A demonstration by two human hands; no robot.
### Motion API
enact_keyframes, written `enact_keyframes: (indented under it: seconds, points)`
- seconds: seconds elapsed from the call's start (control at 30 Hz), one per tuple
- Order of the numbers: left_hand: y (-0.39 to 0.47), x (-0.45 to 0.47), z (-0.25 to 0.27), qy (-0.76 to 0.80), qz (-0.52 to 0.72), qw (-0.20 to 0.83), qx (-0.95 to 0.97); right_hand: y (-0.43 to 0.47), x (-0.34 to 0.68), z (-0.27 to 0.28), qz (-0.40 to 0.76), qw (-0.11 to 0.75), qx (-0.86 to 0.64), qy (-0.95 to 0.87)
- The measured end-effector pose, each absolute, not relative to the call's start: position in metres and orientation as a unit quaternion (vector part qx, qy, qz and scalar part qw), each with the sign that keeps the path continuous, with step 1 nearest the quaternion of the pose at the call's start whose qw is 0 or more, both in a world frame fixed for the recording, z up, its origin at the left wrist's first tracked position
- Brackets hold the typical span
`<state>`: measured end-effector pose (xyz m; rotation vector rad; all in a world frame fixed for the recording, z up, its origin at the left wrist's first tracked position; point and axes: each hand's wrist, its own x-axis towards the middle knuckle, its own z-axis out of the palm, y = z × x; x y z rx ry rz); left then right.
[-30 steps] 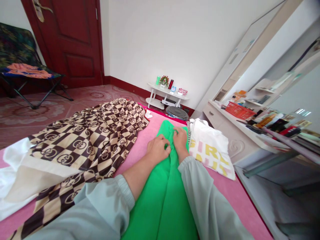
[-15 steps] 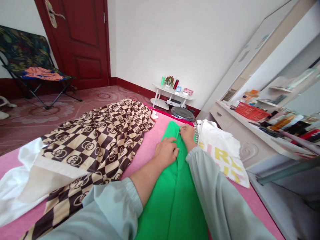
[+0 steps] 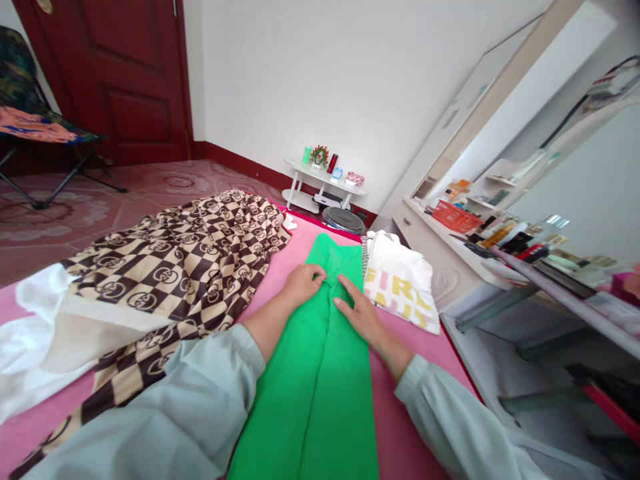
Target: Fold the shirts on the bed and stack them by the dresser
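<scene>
A long green garment (image 3: 310,387) lies folded lengthwise over a pink bedspread (image 3: 410,413), with a crease down its middle. My left hand (image 3: 306,283) pinches the green cloth near the far end, left of the crease. Resting on the other half is my right hand (image 3: 357,310), fingers stretched and apart, touching the cloth without gripping. Beside it on the right lies a folded white T-shirt (image 3: 400,270) with yellow and pink letters. A brown and beige checked garment (image 3: 200,247) is spread in loose wrinkles to the left.
White cloth (image 3: 40,307) lies at the left edge. Beyond the bed stand a low white shelf (image 3: 320,175) and a round dark lidded container (image 3: 344,219). On the right, a dressing table (image 3: 435,247) carries a red basket (image 3: 455,215) and several bottles. A folding chair (image 3: 35,127) stands far left.
My right hand has let go of the green garment's far right edge and moved nearer, fingers spread. That edge now lies opened out flat. My left hand now pinches the cloth. The view has turned right.
</scene>
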<state>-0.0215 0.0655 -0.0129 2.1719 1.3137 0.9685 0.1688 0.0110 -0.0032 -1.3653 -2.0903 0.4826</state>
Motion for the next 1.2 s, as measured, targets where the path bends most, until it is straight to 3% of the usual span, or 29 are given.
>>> enact_keyframes:
  seconds: [0.3, 0.47, 0.6, 0.8, 1.03, 1.2]
  points:
    - [0.032, -0.055, -0.009, 0.398, 0.292, 0.243, 0.835, -0.152, 0.202, 0.006, 0.175, 0.224, -0.457, -0.843]
    - [-0.028, -0.115, 0.002, 0.284, 0.191, 0.263, 0.902, -0.215, 0.210, 0.025, 0.164, 0.147, -0.427, -0.877]
    - [-0.091, -0.159, 0.027, 0.200, 0.086, 0.286, 0.933, -0.246, 0.205, 0.030, 0.160, 0.117, -0.393, -0.898]
    - [-0.141, -0.163, 0.046, 0.153, 0.095, 0.287, 0.941, -0.245, 0.192, 0.019, 0.168, 0.140, -0.373, -0.902]
    - [-0.157, -0.152, 0.067, 0.147, 0.161, 0.341, 0.914, -0.242, 0.179, 0.053, 0.291, 0.236, -0.400, -0.836]
    - [-0.195, -0.172, 0.069, 0.181, 0.158, 0.414, 0.878, -0.270, 0.160, 0.089, 0.462, 0.154, -0.417, -0.768]
